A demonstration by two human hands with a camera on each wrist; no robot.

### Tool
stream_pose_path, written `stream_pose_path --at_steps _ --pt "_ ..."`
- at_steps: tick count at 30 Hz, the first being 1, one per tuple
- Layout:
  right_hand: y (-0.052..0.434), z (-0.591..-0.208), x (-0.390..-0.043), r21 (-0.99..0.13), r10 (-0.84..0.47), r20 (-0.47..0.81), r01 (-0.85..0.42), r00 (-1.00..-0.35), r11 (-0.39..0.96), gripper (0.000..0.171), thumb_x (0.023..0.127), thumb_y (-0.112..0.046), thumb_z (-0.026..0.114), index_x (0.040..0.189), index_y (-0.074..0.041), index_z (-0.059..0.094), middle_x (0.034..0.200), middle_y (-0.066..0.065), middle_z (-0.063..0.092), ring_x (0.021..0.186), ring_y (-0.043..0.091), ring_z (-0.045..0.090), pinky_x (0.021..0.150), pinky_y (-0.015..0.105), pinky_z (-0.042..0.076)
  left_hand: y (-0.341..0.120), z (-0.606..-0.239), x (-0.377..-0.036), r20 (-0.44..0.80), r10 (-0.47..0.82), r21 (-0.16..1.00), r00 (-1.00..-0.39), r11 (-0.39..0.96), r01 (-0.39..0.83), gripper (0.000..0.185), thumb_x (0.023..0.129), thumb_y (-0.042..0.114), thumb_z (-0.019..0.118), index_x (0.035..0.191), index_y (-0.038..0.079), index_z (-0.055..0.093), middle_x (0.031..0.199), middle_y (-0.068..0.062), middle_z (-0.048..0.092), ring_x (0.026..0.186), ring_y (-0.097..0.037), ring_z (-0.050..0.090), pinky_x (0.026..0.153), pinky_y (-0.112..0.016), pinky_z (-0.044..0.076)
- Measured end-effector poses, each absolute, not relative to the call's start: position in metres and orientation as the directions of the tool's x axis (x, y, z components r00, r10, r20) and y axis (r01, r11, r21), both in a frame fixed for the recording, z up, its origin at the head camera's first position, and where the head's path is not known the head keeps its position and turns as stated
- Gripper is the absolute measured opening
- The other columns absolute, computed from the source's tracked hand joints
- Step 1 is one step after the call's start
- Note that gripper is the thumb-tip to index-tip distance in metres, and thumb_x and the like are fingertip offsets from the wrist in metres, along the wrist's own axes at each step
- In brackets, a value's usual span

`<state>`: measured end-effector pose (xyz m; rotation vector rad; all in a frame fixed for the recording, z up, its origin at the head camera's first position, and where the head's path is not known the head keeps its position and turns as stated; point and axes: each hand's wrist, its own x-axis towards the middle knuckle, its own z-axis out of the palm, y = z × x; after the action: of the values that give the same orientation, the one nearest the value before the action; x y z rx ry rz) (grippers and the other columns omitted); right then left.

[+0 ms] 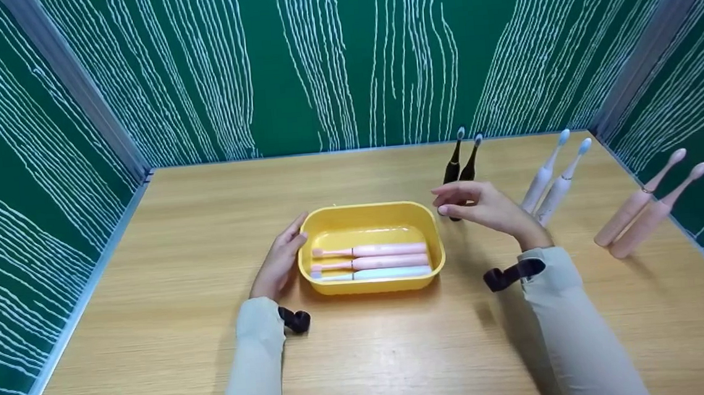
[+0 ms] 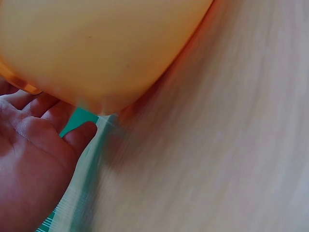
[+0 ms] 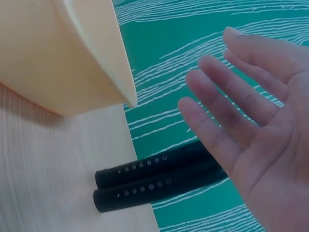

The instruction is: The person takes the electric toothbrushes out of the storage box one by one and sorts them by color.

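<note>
A yellow plastic basin (image 1: 372, 287) sits in the middle of the table. Inside lie two pink electric toothbrushes, the upper one (image 1: 390, 250) beside the lower one (image 1: 390, 262), and a white electric toothbrush (image 1: 392, 273) nearest the front wall. My left hand (image 1: 280, 258) rests against the basin's left side, its fingers along the outer wall and partly hidden behind it in the left wrist view. To the right of the basin, my right hand (image 1: 488, 208) hovers with loosely bent fingers and holds nothing. Close by it, two black electric toothbrushes (image 3: 130, 193) stand upright, partly covered by the hand.
Two white toothbrushes with blue heads (image 1: 555, 197) stand upright right of the right hand. Farther right stand two pink toothbrushes (image 1: 639, 230). Green panels with white wavy lines (image 1: 269, 73) wall in the wooden table (image 1: 152, 348) at the back and sides.
</note>
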<state>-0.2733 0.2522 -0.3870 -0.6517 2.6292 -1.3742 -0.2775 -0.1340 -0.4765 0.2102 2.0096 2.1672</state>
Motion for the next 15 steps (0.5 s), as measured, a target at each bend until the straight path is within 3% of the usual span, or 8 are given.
stream_pose_path --at_steps 6,11,15 --pt "0.239 -0.386 -0.279 -0.81 -0.459 0.046 -0.302 -0.887 0.503 0.041 0.091 -0.03 0.066 0.127 -0.012 0.061 0.117 0.014 0.066 0.101 0.02 0.061 0.085 0.018 0.053 -0.134 -0.476 -0.277 -0.026 0.223 0.997 -0.974 -0.063 -0.042 0.052 0.101 0.01 0.039 0.151 0.003 0.026 0.16 -0.011 0.021 0.149 -0.023 0.015 0.123 -0.036 0.012" --pt "0.23 -0.387 -0.285 -0.807 -0.506 0.032 -0.321 -0.862 0.495 0.042 0.09 -0.025 0.067 0.127 -0.004 0.061 0.118 0.02 0.066 0.103 0.023 0.064 0.085 0.015 0.053 -0.134 -0.476 -0.277 -0.024 0.229 0.997 -0.973 -0.068 -0.041 0.052 0.101 0.01 0.039 0.151 0.004 0.027 0.16 -0.011 0.022 0.149 -0.023 0.015 0.123 -0.036 0.012" --pt "0.223 -0.386 -0.287 -0.798 -0.532 -0.006 -0.316 -0.847 0.513 0.041 0.091 -0.019 0.065 0.128 -0.001 0.059 0.12 0.02 0.066 0.108 0.027 0.064 0.091 0.026 0.054 -0.135 -0.476 -0.277 -0.025 0.229 0.997 -0.973 -0.072 -0.043 0.052 0.101 0.01 0.04 0.151 0.004 0.028 0.16 -0.012 0.022 0.149 -0.024 0.015 0.123 -0.037 0.012"
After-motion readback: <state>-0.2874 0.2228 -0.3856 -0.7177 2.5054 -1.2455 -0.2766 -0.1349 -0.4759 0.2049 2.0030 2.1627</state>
